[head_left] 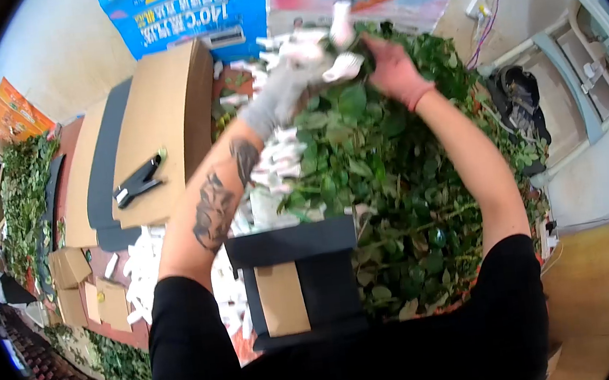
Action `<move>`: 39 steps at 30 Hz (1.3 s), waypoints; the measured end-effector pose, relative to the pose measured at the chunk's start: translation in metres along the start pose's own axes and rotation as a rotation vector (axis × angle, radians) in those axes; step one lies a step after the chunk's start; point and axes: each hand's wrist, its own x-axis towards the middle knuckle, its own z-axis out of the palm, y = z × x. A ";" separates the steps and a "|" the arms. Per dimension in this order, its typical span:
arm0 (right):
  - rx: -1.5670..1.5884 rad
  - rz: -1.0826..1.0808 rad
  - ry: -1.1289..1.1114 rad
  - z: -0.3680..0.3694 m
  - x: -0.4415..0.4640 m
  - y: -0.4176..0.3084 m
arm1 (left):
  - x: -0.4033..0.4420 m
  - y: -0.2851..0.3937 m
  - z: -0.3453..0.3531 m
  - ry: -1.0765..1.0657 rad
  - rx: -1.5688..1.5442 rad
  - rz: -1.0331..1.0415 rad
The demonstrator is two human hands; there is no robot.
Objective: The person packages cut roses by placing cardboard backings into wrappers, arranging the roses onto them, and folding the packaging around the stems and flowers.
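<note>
My left hand (281, 97), in a grey glove, reaches over the far end of a long leafy heap; its fingers are blurred and partly lost among white-wrapped flower heads (299, 51). To its right, my right hand (392, 71) wears a pinkish-red glove, and its fingers curl at the leafy flower stems (355, 103). Between the hands, one white-wrapped flower head (341, 26) stands raised and another (343, 67) lies lower and tilted. Where their stems run is hidden by leaves.
A black box-like holder with a cardboard strip (283, 300) sits close to my body. Leaning cardboard sheets (156, 116) and a black stapler-like tool (140, 180) are left. White wrapped pieces (148, 269) pile beside them. A grey plastic chair (568, 81) holding a dark bag stands right.
</note>
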 end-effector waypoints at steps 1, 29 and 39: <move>0.054 0.088 -0.020 -0.020 -0.005 -0.007 | -0.002 0.010 -0.002 0.011 0.257 -0.030; -0.212 0.010 0.839 -0.373 -0.155 0.155 | -0.009 0.002 -0.104 0.432 1.848 -0.225; -0.441 -0.164 0.502 -0.298 -0.137 0.151 | -0.050 -0.064 -0.095 0.118 1.869 -0.214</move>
